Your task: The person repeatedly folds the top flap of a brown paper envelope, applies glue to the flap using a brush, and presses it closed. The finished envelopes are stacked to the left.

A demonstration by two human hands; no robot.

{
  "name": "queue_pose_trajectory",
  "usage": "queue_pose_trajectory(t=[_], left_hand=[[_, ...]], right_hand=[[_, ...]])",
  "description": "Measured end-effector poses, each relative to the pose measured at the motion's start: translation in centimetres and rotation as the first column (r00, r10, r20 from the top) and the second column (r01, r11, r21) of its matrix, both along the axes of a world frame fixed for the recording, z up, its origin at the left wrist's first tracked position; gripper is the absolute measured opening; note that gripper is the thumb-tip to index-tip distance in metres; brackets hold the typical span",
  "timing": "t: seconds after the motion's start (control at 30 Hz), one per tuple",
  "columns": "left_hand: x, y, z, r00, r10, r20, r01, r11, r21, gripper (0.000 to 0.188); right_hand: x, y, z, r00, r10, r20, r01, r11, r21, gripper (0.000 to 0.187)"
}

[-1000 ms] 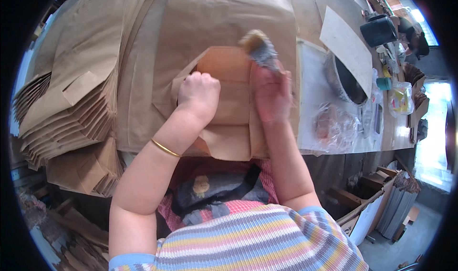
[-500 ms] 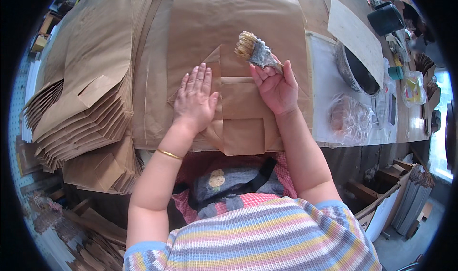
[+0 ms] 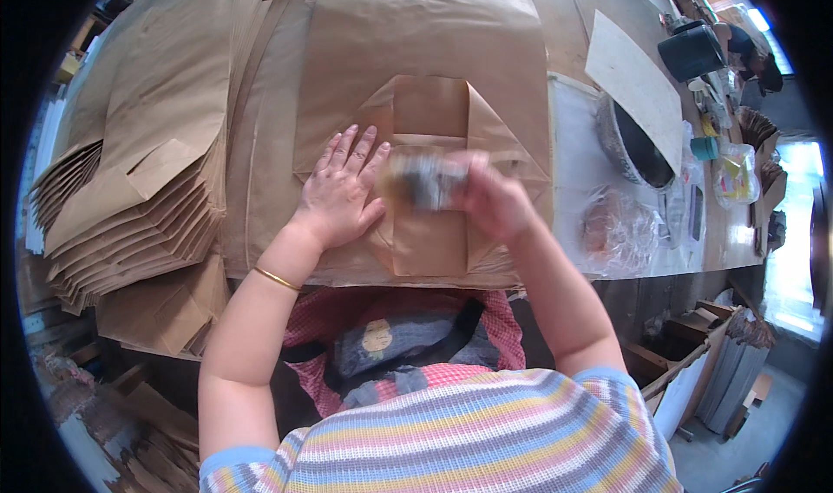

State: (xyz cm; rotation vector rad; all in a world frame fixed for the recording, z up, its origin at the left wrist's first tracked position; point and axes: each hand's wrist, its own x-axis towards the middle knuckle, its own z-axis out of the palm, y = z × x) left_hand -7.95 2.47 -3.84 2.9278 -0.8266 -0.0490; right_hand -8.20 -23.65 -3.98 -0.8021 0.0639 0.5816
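A brown paper bag lies flat in front of me, its near end opened into a folded bottom with slanted side flaps and a rectangular middle panel. My left hand rests palm down on the left flap, fingers spread. Over the middle of the folded bottom, my right hand grips a short, wide brush with yellowish bristles and a grey wrapped body. The bristles point left, close to my left fingertips. Motion smears both brush and right hand, so I cannot tell whether the bristles touch the paper.
Stacked folded paper bags fan out at the left. On the right stand a dark-mouthed bowl partly covered by a pale board, a clear plastic bag and a dark green container. Another person is at the far right.
My right hand has turned over and come nearer with the brush, swinging it down onto the bag's folded bottom. My left hand has shifted slightly left and nearer, its fingers spreading wider.
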Motion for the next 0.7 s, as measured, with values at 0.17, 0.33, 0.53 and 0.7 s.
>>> queue_pose_trajectory(t=[0.17,0.33,0.53,0.7], left_hand=[[-0.5,-0.3,-0.7,0.999,0.0,0.054,0.001,1.0,-0.014,0.074],[-0.4,0.1,-0.6,0.998,0.003,0.066,-0.006,0.999,0.047,0.073],[-0.2,-1.1,1.5,1.0,0.02,-0.023,-0.016,0.988,0.152,0.071],[0.8,1.0,-0.2,0.986,-0.102,0.135,0.114,0.99,-0.081,0.055]], right_hand=[[-7.0,-5.8,4.0,0.914,0.162,0.372,0.074,0.834,-0.547,0.024],[-6.6,-5.9,8.3,0.316,0.763,0.564,0.512,0.364,-0.778,0.026],[-10.0,-4.4,7.0,0.182,0.831,0.525,0.491,0.386,-0.781,0.03],[-8.6,-1.8,7.3,0.298,0.621,0.725,0.277,0.67,-0.689,0.027]])
